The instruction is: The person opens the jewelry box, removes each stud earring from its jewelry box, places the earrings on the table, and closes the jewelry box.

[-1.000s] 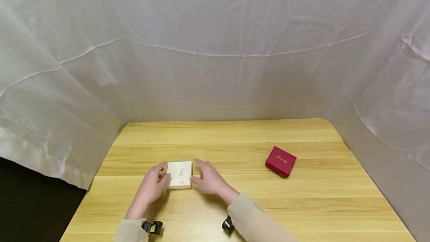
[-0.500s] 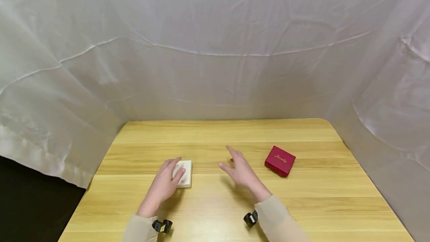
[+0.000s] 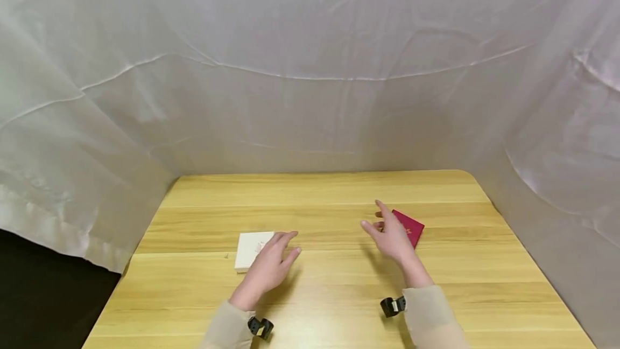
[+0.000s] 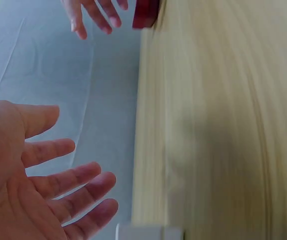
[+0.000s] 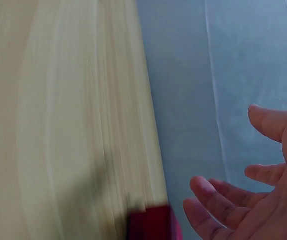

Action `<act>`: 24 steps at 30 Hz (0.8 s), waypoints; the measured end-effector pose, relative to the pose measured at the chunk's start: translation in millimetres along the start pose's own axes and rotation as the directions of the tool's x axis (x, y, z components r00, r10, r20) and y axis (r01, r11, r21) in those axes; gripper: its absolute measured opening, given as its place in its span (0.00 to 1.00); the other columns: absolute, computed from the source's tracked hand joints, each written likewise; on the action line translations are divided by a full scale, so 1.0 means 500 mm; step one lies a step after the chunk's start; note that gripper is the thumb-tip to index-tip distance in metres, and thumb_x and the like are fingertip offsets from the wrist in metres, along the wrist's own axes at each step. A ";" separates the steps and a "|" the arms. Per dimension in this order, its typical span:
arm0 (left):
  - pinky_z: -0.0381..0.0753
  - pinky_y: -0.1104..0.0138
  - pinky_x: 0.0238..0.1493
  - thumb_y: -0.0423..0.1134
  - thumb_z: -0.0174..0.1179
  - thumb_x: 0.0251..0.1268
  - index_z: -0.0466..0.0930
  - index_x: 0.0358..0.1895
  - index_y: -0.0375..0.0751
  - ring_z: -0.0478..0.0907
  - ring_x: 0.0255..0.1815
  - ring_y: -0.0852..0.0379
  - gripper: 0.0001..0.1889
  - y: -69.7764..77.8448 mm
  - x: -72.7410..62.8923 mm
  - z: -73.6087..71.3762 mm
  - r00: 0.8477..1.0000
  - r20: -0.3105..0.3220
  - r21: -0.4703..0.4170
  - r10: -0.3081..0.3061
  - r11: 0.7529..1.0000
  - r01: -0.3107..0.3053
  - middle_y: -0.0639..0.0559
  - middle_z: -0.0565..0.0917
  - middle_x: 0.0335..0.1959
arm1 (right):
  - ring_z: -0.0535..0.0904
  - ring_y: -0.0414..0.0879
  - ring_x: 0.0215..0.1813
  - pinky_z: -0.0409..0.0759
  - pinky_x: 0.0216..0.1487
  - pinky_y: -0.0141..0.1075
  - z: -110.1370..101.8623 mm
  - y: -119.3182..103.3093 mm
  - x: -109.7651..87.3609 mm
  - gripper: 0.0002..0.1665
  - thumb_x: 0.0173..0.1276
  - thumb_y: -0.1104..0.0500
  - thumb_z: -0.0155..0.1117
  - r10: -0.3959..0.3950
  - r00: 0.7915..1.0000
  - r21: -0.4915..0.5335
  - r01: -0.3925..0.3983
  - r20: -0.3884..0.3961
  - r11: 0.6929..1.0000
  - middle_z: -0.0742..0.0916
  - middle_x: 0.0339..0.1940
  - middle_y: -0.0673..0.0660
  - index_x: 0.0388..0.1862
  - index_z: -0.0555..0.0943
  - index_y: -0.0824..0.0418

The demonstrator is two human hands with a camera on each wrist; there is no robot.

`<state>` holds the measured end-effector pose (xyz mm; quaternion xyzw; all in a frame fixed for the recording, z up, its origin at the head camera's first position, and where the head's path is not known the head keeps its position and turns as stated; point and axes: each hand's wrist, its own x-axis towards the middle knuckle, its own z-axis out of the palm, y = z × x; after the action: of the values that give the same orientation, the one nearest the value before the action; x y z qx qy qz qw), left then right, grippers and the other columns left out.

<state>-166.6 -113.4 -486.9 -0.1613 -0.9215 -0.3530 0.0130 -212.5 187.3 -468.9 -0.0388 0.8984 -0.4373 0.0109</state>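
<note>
On the left of the table lies a flat white box (image 3: pixel 248 248) with a pink print on its lid. My left hand (image 3: pixel 270 266) hovers over its right side and hides part of it; the fingers are spread and hold nothing. A dark red box (image 3: pixel 411 226) with gold lettering lies at the right. Over its left part is my right hand (image 3: pixel 394 238), fingers apart and nothing in them. In the left wrist view the palm of the left hand (image 4: pixel 38 175) faces sideways, with an edge of the white box (image 4: pixel 141 232) at the bottom.
The wooden table (image 3: pixel 329 306) has light grey cloth (image 3: pixel 310 117) hanging behind it and at both sides. A dark area (image 3: pixel 48 284) lies beyond the table's left edge. A small black camera (image 3: pixel 260 328) is strapped at each wrist.
Both hands have moved right. The right hand has left the white box's side and come over the red box; the left has passed across the white box. Both boxes stay in place.
</note>
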 end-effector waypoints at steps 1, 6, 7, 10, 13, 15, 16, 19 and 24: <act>0.77 0.49 0.56 0.50 0.50 0.77 0.70 0.68 0.39 0.77 0.55 0.44 0.25 0.004 0.003 0.005 1.000 0.012 -0.011 0.004 1.000 -0.004 0.41 0.74 0.62 | 0.78 0.58 0.54 0.78 0.54 0.52 -0.011 0.008 0.000 0.45 0.72 0.50 0.62 0.004 1.000 -0.012 -0.004 -0.011 1.000 0.74 0.63 0.71 0.78 0.52 0.65; 0.78 0.51 0.54 0.51 0.50 0.77 0.69 0.68 0.37 0.77 0.54 0.45 0.26 0.024 0.017 0.032 0.998 0.059 -0.049 0.026 0.999 -0.023 0.41 0.74 0.62 | 0.79 0.58 0.51 0.77 0.54 0.53 -0.056 0.047 -0.008 0.43 0.73 0.53 0.61 0.014 0.998 -0.068 -0.018 -0.056 0.998 0.77 0.58 0.73 0.76 0.53 0.70; 0.79 0.51 0.53 0.50 0.50 0.76 0.70 0.68 0.37 0.77 0.54 0.46 0.26 0.028 0.020 0.037 0.998 0.063 -0.054 0.030 0.998 -0.027 0.41 0.74 0.62 | 0.79 0.58 0.51 0.76 0.54 0.54 -0.064 0.055 -0.011 0.43 0.73 0.53 0.61 0.019 0.998 -0.077 -0.023 -0.063 0.997 0.77 0.58 0.73 0.76 0.54 0.70; 0.79 0.52 0.52 0.48 0.53 0.75 0.70 0.68 0.37 0.77 0.54 0.46 0.25 0.038 0.031 0.051 0.997 0.067 -0.064 0.044 0.997 -0.039 0.42 0.75 0.61 | 0.79 0.60 0.51 0.76 0.55 0.55 -0.084 0.077 -0.019 0.39 0.73 0.55 0.61 0.035 0.996 -0.094 -0.043 -0.088 0.995 0.78 0.58 0.74 0.74 0.57 0.71; 0.79 0.53 0.53 0.45 0.55 0.74 0.71 0.67 0.37 0.77 0.54 0.46 0.24 0.048 0.041 0.062 0.996 0.075 -0.086 0.052 0.995 -0.046 0.42 0.75 0.61 | 0.78 0.59 0.50 0.76 0.53 0.52 -0.101 0.094 -0.027 0.38 0.73 0.55 0.60 0.069 0.992 -0.098 -0.080 -0.109 0.992 0.79 0.56 0.72 0.73 0.60 0.71; 0.79 0.53 0.53 0.45 0.55 0.74 0.71 0.67 0.37 0.77 0.54 0.46 0.24 0.054 0.048 0.068 0.995 0.086 -0.102 0.057 0.994 -0.048 0.42 0.75 0.61 | 0.78 0.58 0.49 0.77 0.50 0.49 -0.108 0.104 -0.030 0.37 0.72 0.55 0.61 0.092 0.988 -0.095 -0.105 -0.127 0.990 0.79 0.54 0.72 0.72 0.61 0.72; 0.79 0.53 0.53 0.45 0.55 0.74 0.71 0.67 0.36 0.77 0.54 0.46 0.24 0.057 0.051 0.071 0.994 0.093 -0.110 0.058 0.993 -0.048 0.42 0.75 0.61 | 0.78 0.58 0.48 0.77 0.48 0.47 -0.110 0.108 -0.032 0.37 0.72 0.55 0.61 0.106 0.985 -0.094 -0.119 -0.135 0.988 0.79 0.53 0.72 0.72 0.61 0.72; 0.79 0.55 0.53 0.45 0.55 0.74 0.71 0.67 0.37 0.77 0.54 0.45 0.24 0.065 0.060 0.082 0.992 0.109 -0.128 0.061 0.991 -0.047 0.42 0.76 0.60 | 0.77 0.57 0.46 0.77 0.45 0.46 -0.114 0.121 -0.035 0.37 0.71 0.56 0.62 0.132 0.979 -0.106 -0.149 -0.157 0.983 0.78 0.51 0.72 0.71 0.62 0.74; 0.80 0.57 0.52 0.45 0.56 0.74 0.71 0.67 0.37 0.77 0.53 0.46 0.24 0.076 0.073 0.101 0.990 0.129 -0.147 0.056 0.988 -0.037 0.41 0.76 0.59 | 0.76 0.62 0.47 0.76 0.47 0.53 -0.114 0.139 -0.039 0.38 0.70 0.55 0.63 0.154 0.974 -0.135 -0.177 -0.163 0.975 0.78 0.50 0.76 0.69 0.63 0.76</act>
<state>-185.1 -43.4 -495.0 -0.2066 -0.8884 -0.4068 -0.0518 -200.3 276.2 -488.7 0.0691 0.9269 -0.3682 -0.0238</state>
